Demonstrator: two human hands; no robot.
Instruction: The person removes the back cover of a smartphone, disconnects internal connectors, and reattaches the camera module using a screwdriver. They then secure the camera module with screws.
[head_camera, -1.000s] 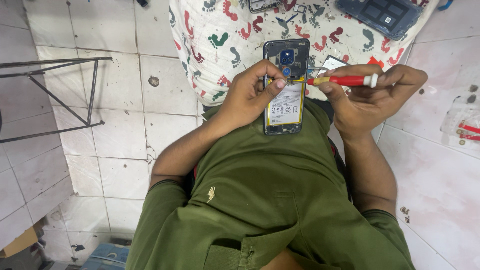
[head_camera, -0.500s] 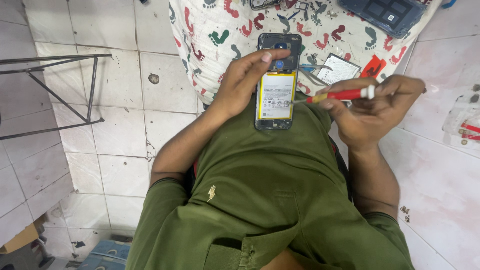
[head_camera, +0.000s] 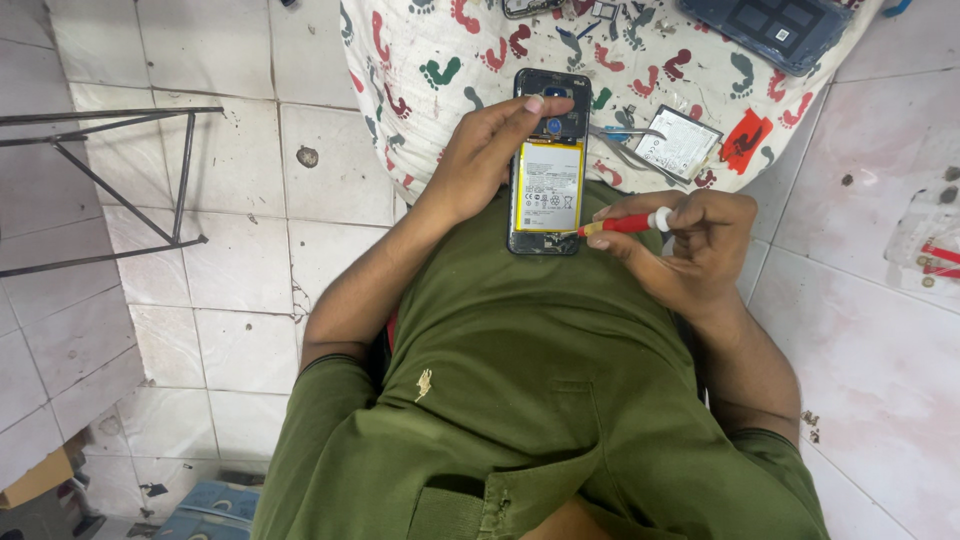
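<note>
- Head view, looking straight down: the left hand (head_camera: 487, 158) has its fingers wrapped round the left edge of an opened phone (head_camera: 546, 162), with one fingertip laid flat across the top near the camera cutout. So it's a loose clamp, fingers close together, not spread.
- The right hand (head_camera: 695, 245) pinches a red screwdriver (head_camera: 622, 224) between thumb and first fingers, the other fingers curled in behind. The white cap end sits at the fingertips, and the tip points left, touching the phone's lower right edge.
- The phone has its back off, so the yellow-bordered battery (head_camera: 548, 186) is showing, and it sits upright in the middle of the frame. Its bottom end rests against the person's green shirt (head_camera: 540, 380), the top end reaches over the cloth.
- That cloth (head_camera: 430, 60) is white with coloured footprints on it, spread over the tiled floor (head_camera: 230, 250) ahead of the person.
- On the cloth just right of the phone: tweezers (head_camera: 625, 145), a loose silver battery (head_camera: 680, 143) and a red pick-shaped bit (head_camera: 745, 140) beside it.
- Top right there's a dark blue back cover (head_camera: 775, 28), well away from the hands.
- Far left is a thin metal frame (head_camera: 110, 190), and at the right edge a clear bag (head_camera: 930, 235) with red bits inside, too small to tell what they are.
</note>
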